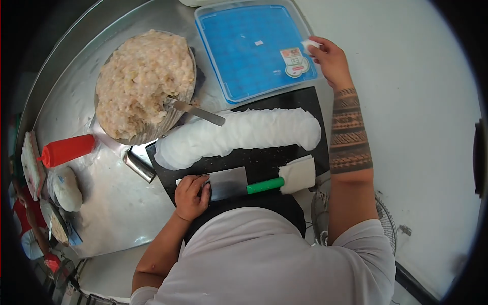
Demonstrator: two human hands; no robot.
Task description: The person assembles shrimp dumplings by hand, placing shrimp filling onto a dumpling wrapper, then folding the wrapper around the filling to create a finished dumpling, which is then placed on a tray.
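Observation:
My right hand (329,58) is raised at the right corner of a plastic container with a clear rim and blue surface (244,46). Its fingers pinch a small white piece (309,46), too blurred to name. Resting on the black board (325,137), my left hand (192,198) has curled fingers beside the blade of a cleaver (226,184); a white edge shows by them, but what they hold is hidden. The cleaver's green handle (265,186) points right. Across the board lies a long row of overlapping thin white round wrappers (244,133).
A large bowl of chunky pale filling (145,84) stands at the back left, with a metal spatula (201,113) stuck in it. Folded white cloth (299,175) lies at the board's right. A red bottle (68,150) and white bag (67,189) are on the steel table (112,213).

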